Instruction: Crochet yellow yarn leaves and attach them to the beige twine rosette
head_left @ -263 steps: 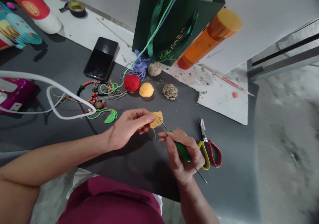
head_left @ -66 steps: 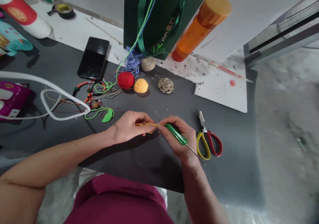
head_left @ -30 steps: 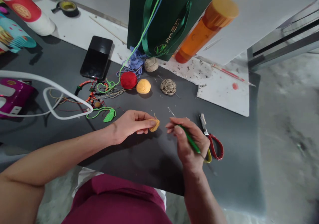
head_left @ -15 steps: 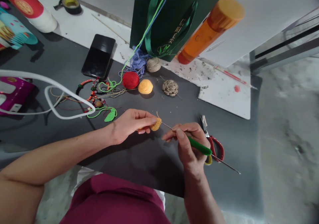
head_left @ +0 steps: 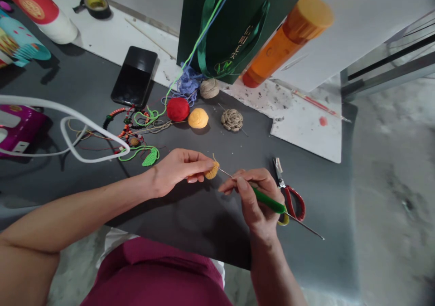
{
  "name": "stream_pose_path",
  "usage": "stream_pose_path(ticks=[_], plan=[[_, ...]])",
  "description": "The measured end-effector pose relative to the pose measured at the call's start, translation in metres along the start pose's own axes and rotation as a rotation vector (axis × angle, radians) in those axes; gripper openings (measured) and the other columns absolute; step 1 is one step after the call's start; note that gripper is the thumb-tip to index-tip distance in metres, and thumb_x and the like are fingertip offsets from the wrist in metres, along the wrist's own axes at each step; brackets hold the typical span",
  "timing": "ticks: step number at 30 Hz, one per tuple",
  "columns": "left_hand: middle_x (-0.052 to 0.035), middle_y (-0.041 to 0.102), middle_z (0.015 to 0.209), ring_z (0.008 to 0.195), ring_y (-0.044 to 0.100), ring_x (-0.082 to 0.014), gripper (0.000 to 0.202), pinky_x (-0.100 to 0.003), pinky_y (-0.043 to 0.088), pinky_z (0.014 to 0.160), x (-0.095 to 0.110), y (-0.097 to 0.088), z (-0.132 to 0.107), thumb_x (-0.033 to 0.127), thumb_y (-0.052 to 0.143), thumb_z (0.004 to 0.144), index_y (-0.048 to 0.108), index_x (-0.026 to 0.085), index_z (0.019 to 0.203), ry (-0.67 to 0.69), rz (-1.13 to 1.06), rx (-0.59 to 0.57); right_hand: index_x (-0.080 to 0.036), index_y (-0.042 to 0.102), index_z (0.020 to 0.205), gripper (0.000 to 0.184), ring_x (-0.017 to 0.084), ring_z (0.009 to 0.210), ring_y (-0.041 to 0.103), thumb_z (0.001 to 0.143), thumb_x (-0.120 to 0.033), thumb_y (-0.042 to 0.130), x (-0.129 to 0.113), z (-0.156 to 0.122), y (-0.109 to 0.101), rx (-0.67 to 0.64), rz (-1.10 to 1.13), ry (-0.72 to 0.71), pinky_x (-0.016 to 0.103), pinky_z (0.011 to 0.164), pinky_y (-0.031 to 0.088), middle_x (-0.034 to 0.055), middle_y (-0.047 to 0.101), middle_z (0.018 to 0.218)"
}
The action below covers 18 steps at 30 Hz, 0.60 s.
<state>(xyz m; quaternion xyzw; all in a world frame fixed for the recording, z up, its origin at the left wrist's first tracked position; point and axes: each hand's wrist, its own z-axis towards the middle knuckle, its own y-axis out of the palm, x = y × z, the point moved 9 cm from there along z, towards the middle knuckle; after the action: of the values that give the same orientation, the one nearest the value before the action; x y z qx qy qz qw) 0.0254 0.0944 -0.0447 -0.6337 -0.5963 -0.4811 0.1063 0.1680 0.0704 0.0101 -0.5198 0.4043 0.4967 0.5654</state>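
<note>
left hand (head_left: 180, 169) curled nearly closed, thumb and fingertips pinching a small yellow crochet piece (head_left: 212, 171) held above the dark work mat (head_left: 210, 238); right hand (head_left: 258, 201) half closed in a pencil grip on a green-handled crochet hook (head_left: 268, 201), its metal tip at the piece's right edge. red-and-yellow-handled scissors (head_left: 292, 201) lie just beside the right hand; a red yarn ball (head_left: 178, 109) and yellow yarn ball (head_left: 198, 118) lie farther up the mat.
</note>
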Motion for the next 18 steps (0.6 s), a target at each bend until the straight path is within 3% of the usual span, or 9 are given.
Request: stream_pose_path(ticks=[14, 18], plan=[[0.0005, 0.060, 0.065, 0.056, 0.044, -0.0071, 0.030, -0.026, 0.026, 0.052, 0.0031, 0.0035, -0.0021, 0.040, 0.079, 0.074, 0.067, 0.013, 0.070, 0.008, -0.002, -0.019, -0.025, 0.061, 0.091, 0.008, 0.012, 0.058, 0.070, 0.098, -0.025, 0.062, 0.0085, -0.0016, 0.0039, -0.017, 0.225, 0.043, 0.025, 0.055, 0.056, -0.0015, 0.078, 0.073], [0.0009, 0.059, 0.064, 0.056, 0.043, -0.0071, 0.030, -0.026, 0.026, 0.052, 0.0046, 0.0039, -0.0020, 0.041, 0.079, 0.074, 0.068, 0.014, 0.071, 0.023, -0.007, -0.026, -0.024, 0.060, 0.090, 0.009, 0.013, 0.058, 0.069, 0.098, -0.028, 0.063, 0.0085, -0.0012, 0.0000, 0.017, 0.201, 0.047, 0.026, 0.055, 0.055, -0.0010, 0.078, 0.071]])
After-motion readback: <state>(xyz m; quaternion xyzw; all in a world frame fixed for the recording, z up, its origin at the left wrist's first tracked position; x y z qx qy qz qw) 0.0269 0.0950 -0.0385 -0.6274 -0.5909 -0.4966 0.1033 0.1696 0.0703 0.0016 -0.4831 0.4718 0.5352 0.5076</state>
